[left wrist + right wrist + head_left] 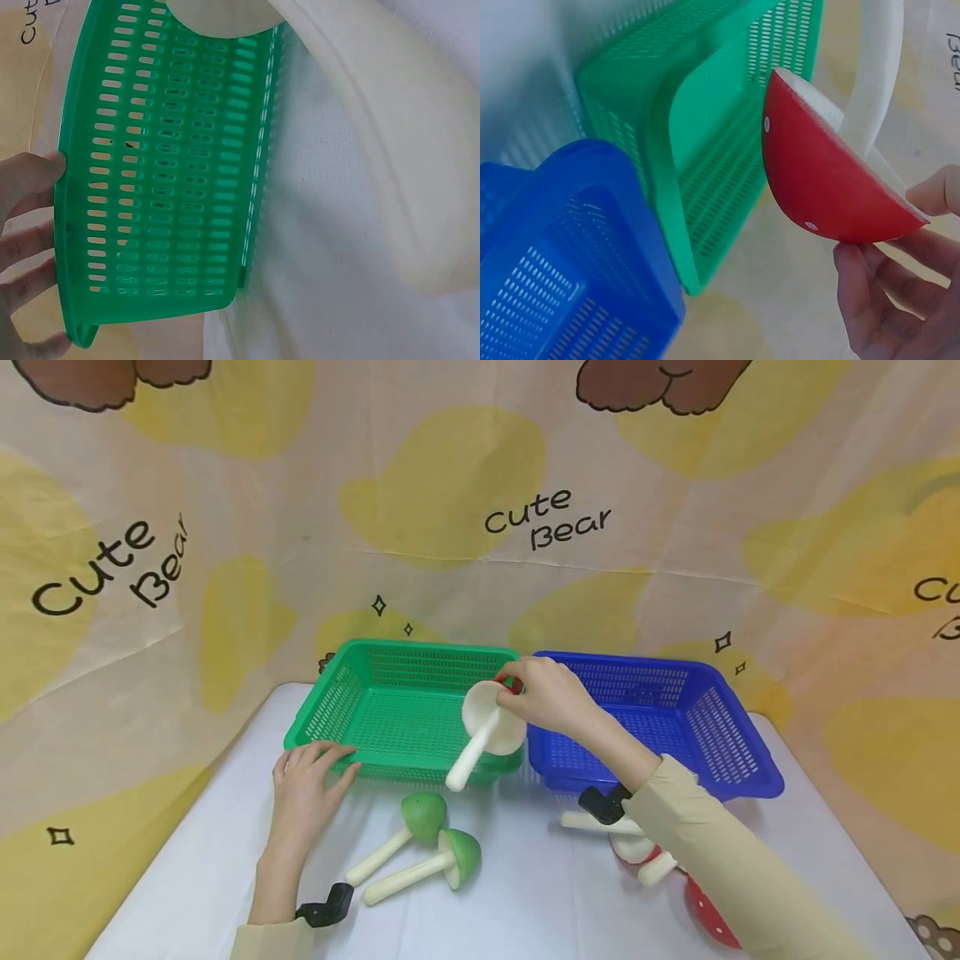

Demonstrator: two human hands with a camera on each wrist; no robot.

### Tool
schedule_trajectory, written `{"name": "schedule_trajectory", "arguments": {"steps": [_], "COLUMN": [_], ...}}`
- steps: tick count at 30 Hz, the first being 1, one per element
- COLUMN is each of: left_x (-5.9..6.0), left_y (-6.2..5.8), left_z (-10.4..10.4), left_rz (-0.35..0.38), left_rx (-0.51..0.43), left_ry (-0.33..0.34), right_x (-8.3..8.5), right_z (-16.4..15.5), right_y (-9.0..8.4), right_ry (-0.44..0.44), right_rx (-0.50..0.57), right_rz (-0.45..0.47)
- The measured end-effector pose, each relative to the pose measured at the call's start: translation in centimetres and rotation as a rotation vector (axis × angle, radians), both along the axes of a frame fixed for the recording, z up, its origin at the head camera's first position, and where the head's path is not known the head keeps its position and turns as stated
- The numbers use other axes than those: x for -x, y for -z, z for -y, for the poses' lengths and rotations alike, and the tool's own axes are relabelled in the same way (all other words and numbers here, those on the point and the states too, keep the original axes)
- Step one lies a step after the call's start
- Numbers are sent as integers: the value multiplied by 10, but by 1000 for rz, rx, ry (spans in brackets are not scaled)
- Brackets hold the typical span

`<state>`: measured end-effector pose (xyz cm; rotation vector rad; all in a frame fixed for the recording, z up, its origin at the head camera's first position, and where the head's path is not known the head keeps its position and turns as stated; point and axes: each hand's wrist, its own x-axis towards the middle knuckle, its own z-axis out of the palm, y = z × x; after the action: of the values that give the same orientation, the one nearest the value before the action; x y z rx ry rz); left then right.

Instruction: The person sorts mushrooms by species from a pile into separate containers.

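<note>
My right hand (551,693) pinches the edge of a toy mushroom's red cap (821,169) with white dots, thumb on the pale underside. This mushroom's white stem (472,753) points down toward me, over the right end of the green basket (401,768). My left hand (307,781) rests on that basket's front left rim, its fingertips (54,166) touching the edge. Two toy mushrooms with green caps (424,814) (465,857) lie on the table in front of the basket.
A blue basket (720,735) stands right of the green one, close beside it. Several red-capped mushrooms (708,910) lie at the front right, partly hidden by my right sleeve. A printed cloth (450,485) hangs behind the white table (517,902).
</note>
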<state>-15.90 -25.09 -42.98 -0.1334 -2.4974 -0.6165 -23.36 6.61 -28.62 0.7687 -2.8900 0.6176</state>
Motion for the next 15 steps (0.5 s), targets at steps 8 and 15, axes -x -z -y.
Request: {"name": "schedule_trajectory", "arguments": {"steps": [8, 15], "left_x": [-2, 0], "left_y": [-1, -1], "left_z": [-1, -2], "left_rz": [15, 0], "left_rx": [-6, -14], "left_ry": [-1, 8], "right_x": [25, 39], "right_z": [17, 27], "right_y": [13, 28], "right_ry": [59, 122], "right_rx": [-4, -43], "right_rz": [109, 123]}}
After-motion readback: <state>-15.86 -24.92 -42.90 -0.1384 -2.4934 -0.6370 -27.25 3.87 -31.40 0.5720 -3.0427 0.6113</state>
